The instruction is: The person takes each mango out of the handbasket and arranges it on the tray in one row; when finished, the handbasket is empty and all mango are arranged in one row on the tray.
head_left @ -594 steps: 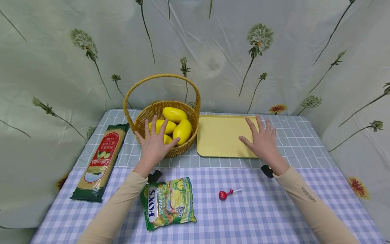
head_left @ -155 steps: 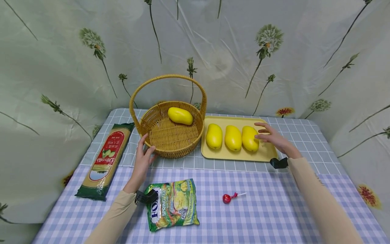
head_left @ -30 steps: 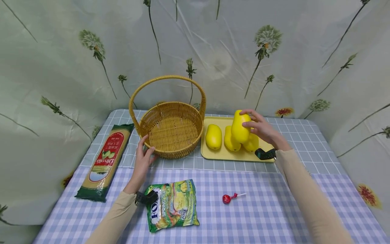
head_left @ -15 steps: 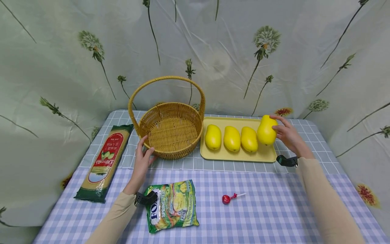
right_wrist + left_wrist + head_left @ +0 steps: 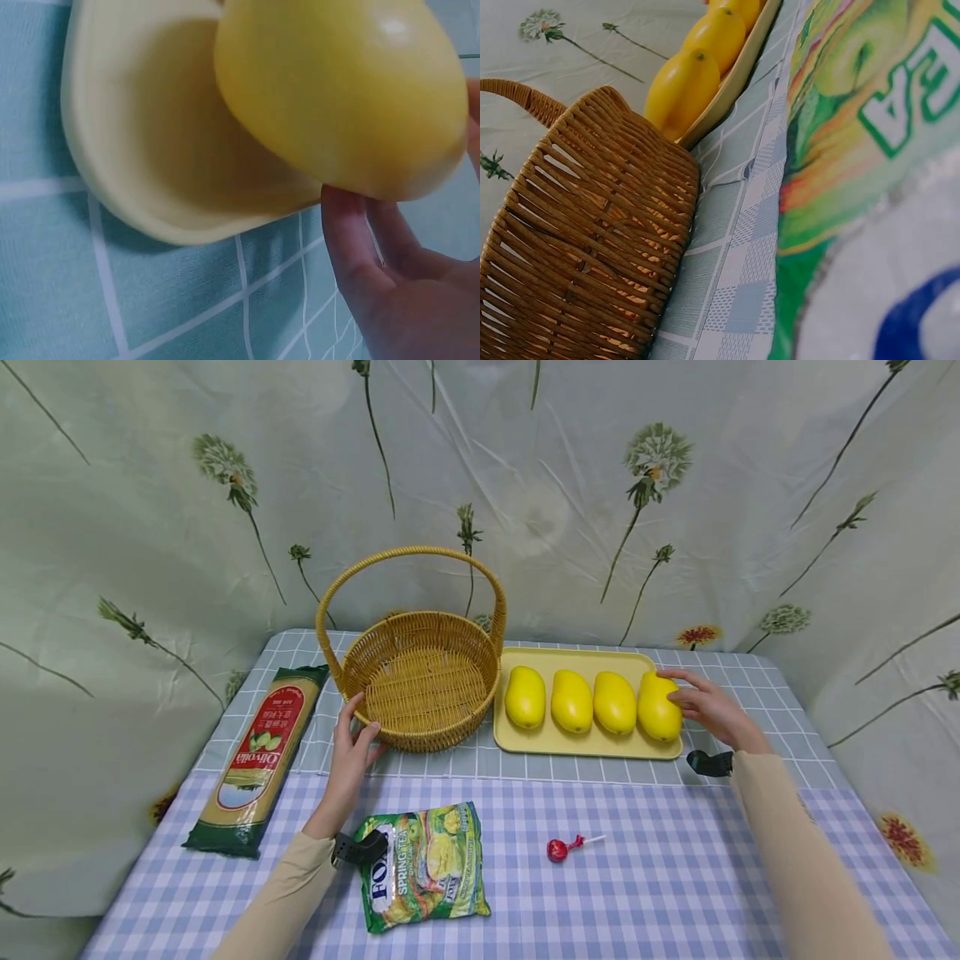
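Four-sided and shallow, a yellow tray (image 5: 585, 745) bears several yellow mangoes in a row. At its right end my right hand (image 5: 716, 714) holds the rightmost mango (image 5: 658, 708), thumb and fingers on either side of it. The right wrist view shows that mango (image 5: 345, 97) close up, fingertips against its lower end. My left hand (image 5: 348, 768) grips the front left rim of a wicker basket (image 5: 427, 739) with a tall arched handle; its inside shows only the woven bottom. In the left wrist view the basket (image 5: 592, 225) fills the left side, and the hand is out of sight.
A pasta packet (image 5: 258, 760) lies left of the basket. Below my left wrist is a green FOX'S candy bag (image 5: 423, 864), partly covered by the wrist camera. A red lollipop (image 5: 558, 849) lies on the checked cloth (image 5: 600, 910). A printed curtain (image 5: 540, 485) hangs behind.
Over the last second my right hand has carried the last mango rightward and lowered it at the tray's right end. Earlier, the basket held the mangoes. My left hand has stayed at the basket rim.
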Motion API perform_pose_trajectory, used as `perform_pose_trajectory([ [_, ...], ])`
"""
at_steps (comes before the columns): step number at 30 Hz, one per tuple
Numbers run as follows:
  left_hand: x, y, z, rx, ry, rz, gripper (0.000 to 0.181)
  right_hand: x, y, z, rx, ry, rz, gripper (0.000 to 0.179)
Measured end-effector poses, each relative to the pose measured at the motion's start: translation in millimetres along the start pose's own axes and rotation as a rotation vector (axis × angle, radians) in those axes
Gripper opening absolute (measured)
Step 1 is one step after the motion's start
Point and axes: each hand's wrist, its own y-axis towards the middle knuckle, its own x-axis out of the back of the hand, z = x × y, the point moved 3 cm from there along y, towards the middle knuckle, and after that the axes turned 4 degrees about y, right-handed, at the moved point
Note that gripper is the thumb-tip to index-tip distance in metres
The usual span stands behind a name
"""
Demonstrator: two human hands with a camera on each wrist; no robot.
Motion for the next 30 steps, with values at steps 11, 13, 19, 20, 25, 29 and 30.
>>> perform_pose_trajectory([
  [11, -0.6, 0.3, 0.4, 0.002, 0.012, 0.003, 0.056, -6, 1.1, 6, 0.057, -0.105, -0.002, 0.051],
  [13, -0.1, 1.2, 0.8, 0.008, 0.011, 0.006, 0.056, -8, 1.5, 7, 0.057, -0.128, -0.008, 0.052],
  [19, -1.2, -2.5, -8.0, 0.014, 0.016, 0.014, 0.056, -10, 2.1, 5, 0.041, -0.118, -0.049, 0.052],
  [20, -1.6, -3.1, -8.9, 0.009, 0.018, 0.013, 0.056, -10, 1.9, 5, 0.045, -0.112, -0.055, 0.052],
  [25, 0.8, 1.6, -4.1, 0.024, 0.054, -0.001, 0.056, -12, -1.5, 7, 0.05, -0.099, -0.083, 0.055],
  [29, 4.2, 1.2, -13.6, 0.068, 0.109, 0.003, 0.058, -16, -5.9, 10, 0.03, -0.127, -0.126, 0.059],
  [30, 5.5, 0.4, -17.8, 0.074, 0.129, 0.01, 0.058, -17, -7.4, 11, 0.03, -0.139, -0.138, 0.059],
])
